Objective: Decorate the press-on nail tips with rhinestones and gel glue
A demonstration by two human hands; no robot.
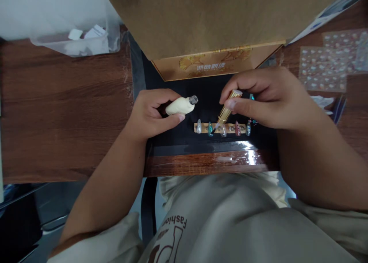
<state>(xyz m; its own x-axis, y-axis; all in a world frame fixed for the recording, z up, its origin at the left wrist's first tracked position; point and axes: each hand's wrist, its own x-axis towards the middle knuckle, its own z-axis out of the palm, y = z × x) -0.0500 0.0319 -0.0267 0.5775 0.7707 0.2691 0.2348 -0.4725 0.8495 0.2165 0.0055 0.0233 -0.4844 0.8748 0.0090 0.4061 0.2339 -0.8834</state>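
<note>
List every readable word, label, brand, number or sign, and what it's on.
"Fashion": shirt, upside down here; the big print beside it is cut off, unreadable.
Box: white characters, too blurred to read surely.
Slip in tub: too small to read.
Bottle, brush cap: no readable text.

Dim light, glare on table [250,158]

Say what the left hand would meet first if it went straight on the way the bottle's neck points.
Most likely the right hand, which grips the gold brush handle; whether the left hand is level with it is unclear from one view.
</note>
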